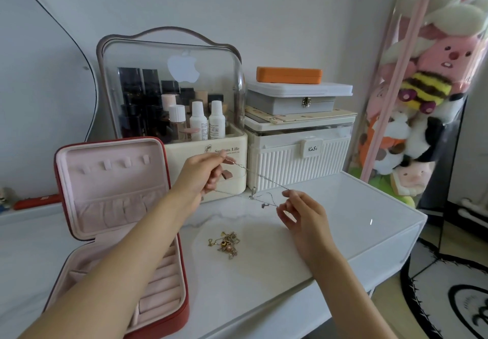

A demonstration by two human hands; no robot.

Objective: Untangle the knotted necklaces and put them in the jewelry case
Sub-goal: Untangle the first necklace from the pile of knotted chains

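We hold silver chain (260, 177) stretched above white tabletop (343, 206): left hand (203, 175) pinches upper end, right hand (301, 213) pinches lower. Gold tangle (226, 243) lies below; open jewelry case (116, 206) at left. Risk: hard pull tightens knot, snaps link.

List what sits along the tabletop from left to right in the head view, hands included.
Open jewelry case → left hand → gold necklace tangle → silver chain stretched between the hands → right hand.
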